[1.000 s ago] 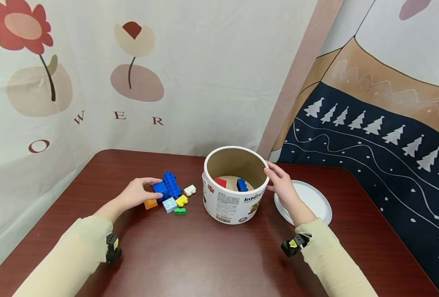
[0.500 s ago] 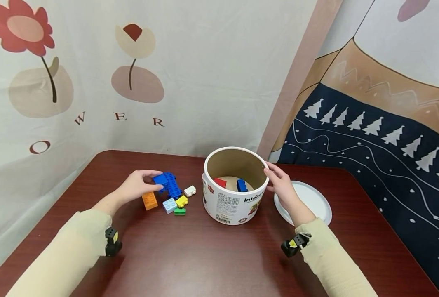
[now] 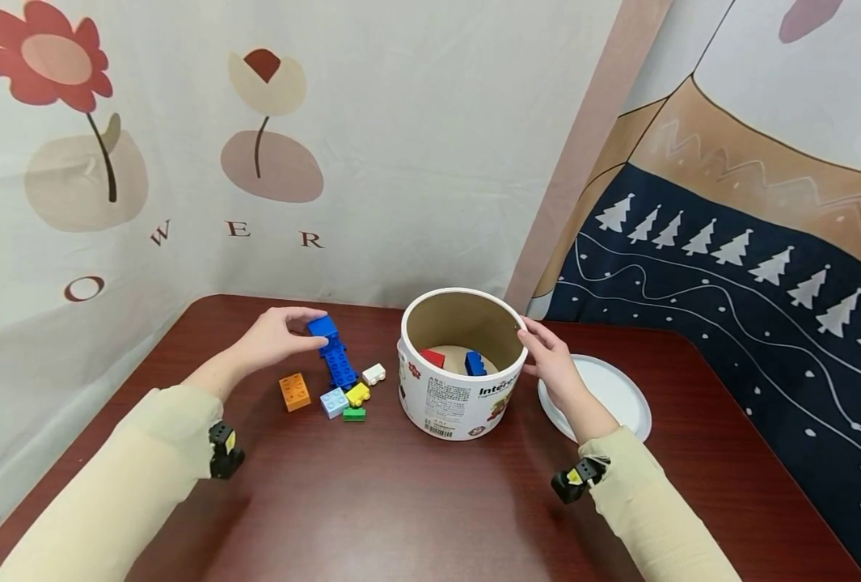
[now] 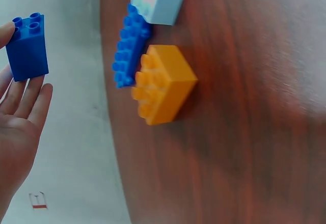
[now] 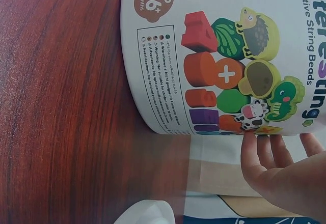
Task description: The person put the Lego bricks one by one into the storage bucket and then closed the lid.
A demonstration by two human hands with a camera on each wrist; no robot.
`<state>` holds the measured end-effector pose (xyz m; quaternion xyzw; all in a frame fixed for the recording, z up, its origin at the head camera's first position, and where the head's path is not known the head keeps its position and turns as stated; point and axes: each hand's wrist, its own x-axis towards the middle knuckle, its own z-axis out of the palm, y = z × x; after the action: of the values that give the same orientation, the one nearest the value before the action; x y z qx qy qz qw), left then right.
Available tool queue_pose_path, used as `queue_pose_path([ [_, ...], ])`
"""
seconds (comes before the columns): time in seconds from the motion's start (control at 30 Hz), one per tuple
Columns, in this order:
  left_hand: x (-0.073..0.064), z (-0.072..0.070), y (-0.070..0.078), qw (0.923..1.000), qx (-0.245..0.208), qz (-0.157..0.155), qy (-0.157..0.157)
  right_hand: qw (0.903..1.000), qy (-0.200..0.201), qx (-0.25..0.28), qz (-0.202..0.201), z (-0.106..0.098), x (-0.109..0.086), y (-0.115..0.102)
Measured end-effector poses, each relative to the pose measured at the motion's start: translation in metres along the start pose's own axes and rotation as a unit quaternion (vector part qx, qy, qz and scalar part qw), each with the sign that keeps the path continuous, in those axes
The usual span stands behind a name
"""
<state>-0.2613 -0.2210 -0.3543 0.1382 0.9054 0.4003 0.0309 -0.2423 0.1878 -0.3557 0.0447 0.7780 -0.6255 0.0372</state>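
Between thumb and fingers, my left hand (image 3: 276, 339) pinches a blue toy brick (image 3: 322, 326); in the left wrist view this blue brick (image 4: 28, 51) shows its studs uppermost. Just beyond it in the head view lies a long blue studded piece (image 3: 341, 369). An orange brick (image 3: 295, 392) sits nearer me, its studs showing. My right hand (image 3: 557, 364) holds the rim of a white round bucket (image 3: 448, 408), and the right wrist view has its fingers (image 5: 252, 155) against the printed wall. Inside the bucket are a red brick (image 3: 433, 357) and another blue brick (image 3: 475, 363).
Beside the long blue piece are a light blue brick (image 3: 334, 402), a yellow piece (image 3: 358, 394), a white piece (image 3: 373, 373) and a green brick (image 3: 354, 415). A white round lid (image 3: 622, 396) lies right of the bucket on the brown table (image 3: 372, 501). Printed curtains (image 3: 415, 162) hang behind.
My left hand has lifted the blue brick away from the pile, up and slightly right in the head view, uncovering the orange brick. The right hand and bucket stay put.
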Motion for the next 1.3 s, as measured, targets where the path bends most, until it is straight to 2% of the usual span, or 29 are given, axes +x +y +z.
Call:
queue_pose_path([
  [0.4, 0.013, -0.009, 0.032, 0.9999, 0.0, 0.01, -0.014, 1.0, -0.001, -0.003, -0.004, -0.001, 0.0, 0.001],
  [0.73, 0.026, -0.007, 0.055, 0.9996, -0.007, 0.025, -0.013, 1.0, -0.003, -0.002, -0.004, 0.0, 0.0, 0.002],
  [0.93, 0.035, -0.003, 0.071, 0.999, -0.005, 0.044, -0.011, 1.0, -0.005, -0.003, -0.003, 0.0, -0.001, 0.0],
  [1.3, 0.049, 0.015, 0.098, 0.9958, -0.042, 0.066, -0.049, 1.0, -0.006, -0.007, -0.001, 0.0, -0.001, -0.001],
])
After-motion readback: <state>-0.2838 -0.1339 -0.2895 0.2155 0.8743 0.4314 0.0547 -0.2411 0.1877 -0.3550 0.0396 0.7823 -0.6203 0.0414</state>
